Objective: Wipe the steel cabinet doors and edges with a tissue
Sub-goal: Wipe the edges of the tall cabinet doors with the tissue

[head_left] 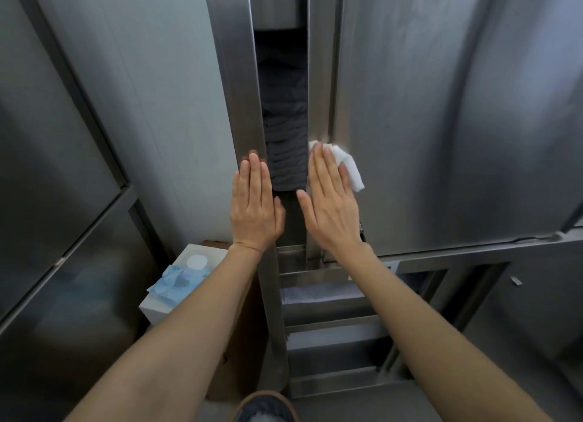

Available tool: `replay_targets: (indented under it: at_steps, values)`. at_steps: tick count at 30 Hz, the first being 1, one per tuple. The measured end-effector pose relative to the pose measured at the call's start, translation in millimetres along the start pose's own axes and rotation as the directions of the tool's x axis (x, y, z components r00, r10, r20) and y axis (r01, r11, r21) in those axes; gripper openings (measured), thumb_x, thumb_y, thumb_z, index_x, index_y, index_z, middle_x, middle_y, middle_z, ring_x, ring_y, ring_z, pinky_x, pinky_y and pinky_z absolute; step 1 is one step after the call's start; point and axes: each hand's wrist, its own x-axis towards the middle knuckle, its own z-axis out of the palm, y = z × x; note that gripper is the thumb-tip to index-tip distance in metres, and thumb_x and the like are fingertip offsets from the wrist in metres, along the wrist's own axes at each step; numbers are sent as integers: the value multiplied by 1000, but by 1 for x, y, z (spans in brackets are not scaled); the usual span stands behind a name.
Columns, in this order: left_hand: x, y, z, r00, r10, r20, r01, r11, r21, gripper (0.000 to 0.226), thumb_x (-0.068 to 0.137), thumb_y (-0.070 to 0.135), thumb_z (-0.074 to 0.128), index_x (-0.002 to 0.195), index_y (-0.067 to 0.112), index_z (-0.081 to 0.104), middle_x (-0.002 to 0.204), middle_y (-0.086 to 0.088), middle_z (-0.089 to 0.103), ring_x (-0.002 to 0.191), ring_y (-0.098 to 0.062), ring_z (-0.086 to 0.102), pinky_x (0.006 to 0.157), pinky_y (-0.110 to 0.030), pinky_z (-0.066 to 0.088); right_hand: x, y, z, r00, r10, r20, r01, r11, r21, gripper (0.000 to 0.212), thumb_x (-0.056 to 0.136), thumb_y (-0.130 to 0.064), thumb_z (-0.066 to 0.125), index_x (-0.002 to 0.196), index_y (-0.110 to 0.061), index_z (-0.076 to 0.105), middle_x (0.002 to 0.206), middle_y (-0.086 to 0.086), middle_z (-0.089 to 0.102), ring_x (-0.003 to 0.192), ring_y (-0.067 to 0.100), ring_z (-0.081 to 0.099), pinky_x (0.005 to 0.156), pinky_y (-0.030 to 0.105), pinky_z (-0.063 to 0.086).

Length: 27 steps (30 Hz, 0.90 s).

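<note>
A tall steel cabinet fills the view, with a large door (441, 106) on the right and a narrow steel edge strip (239, 74) on the left of a dark gap. My right hand (331, 200) lies flat with straight fingers, pressing a white tissue (350, 166) against the door's left edge. The tissue sticks out from under my fingers toward the right. My left hand (254, 207) rests flat and empty on the narrow strip, fingers straight and pointing up.
Dark folded cloth (285, 137) shows inside the gap between the hands. Steel shelves or drawers (328, 320) step out below. A white box with blue material (176, 283) sits at lower left, beside another steel cabinet (63, 169). My shoe (265, 406) is at the bottom.
</note>
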Motion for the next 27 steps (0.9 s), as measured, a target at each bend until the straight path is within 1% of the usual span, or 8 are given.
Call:
replay_targets:
  at_steps: [3, 8, 11, 14, 16, 18, 23, 27]
  values:
    - [1, 0, 0, 1000, 3, 2, -3, 1000, -2, 65, 104, 28, 23, 156, 10, -10, 164, -4, -19, 152, -22, -10, 125, -36, 3, -9, -6, 10, 998, 53, -38, -50, 997, 59, 60, 108, -39, 16, 156, -4, 8, 164, 9, 2, 153, 18, 0, 125, 36, 1]
    - [0, 1, 0, 1000, -7, 26, 7, 1000, 0, 63, 105, 31, 17, 156, 11, -12, 164, -4, -20, 152, -21, -11, 124, -35, 3, -78, -6, 40, 994, 67, 92, -73, 995, 68, 61, 109, -42, 13, 158, -15, -10, 167, 4, -7, 154, 19, 2, 125, 34, -3]
    - [0, -1, 1, 1000, 7, 16, -7, 1000, -12, 63, 105, 30, 20, 157, 9, -10, 165, -6, -18, 153, -23, -9, 124, -37, 6, -24, -11, 15, 999, 44, -20, -43, 995, 88, 59, 109, -40, 14, 157, -7, 3, 165, 12, 5, 153, 19, 2, 124, 33, -2]
    - [-1, -1, 2, 1000, 14, 11, -14, 1000, -7, 62, 105, 29, 20, 157, 7, -7, 165, -8, -15, 153, -24, -7, 124, -38, 7, 63, -16, -30, 980, 37, -196, -5, 986, 164, 58, 108, -34, 17, 153, 3, 22, 161, 17, 20, 151, 22, 12, 124, 33, 0]
    - [-1, -1, 3, 1000, 9, 19, -9, 1000, 5, 62, 105, 29, 20, 157, 6, -6, 165, -8, -15, 153, -24, -6, 125, -38, 6, 92, -14, -44, 968, 26, -250, 14, 987, 159, 57, 108, -31, 18, 152, 4, 26, 160, 18, 25, 151, 25, 17, 124, 34, 3]
    - [-2, -1, 4, 1000, 18, 17, -18, 1000, -2, 63, 105, 28, 21, 157, 6, -5, 165, -9, -13, 153, -25, -4, 125, -39, 8, 79, -14, -38, 973, 26, -230, 5, 991, 130, 56, 108, -30, 20, 152, 3, 25, 161, 17, 23, 152, 23, 13, 124, 36, 5]
    - [-1, -2, 3, 999, 45, 2, -45, 999, 8, 63, 105, 27, 24, 157, 4, -3, 165, -11, -10, 153, -27, -1, 125, -39, 7, -8, -7, 0, 999, 5, -36, -3, 998, 60, 57, 110, -36, 15, 155, -3, 18, 164, 13, 17, 153, 19, 8, 125, 36, 3]
    - [0, -1, 1, 999, 47, -13, -46, 999, 12, 64, 104, 26, 26, 157, 5, -1, 166, -11, -8, 153, -27, -1, 125, -39, 8, 42, -3, -30, 995, -69, -69, 69, 998, -2, 56, 108, -30, 17, 154, -1, 23, 163, 12, 18, 153, 19, 8, 125, 36, 4]
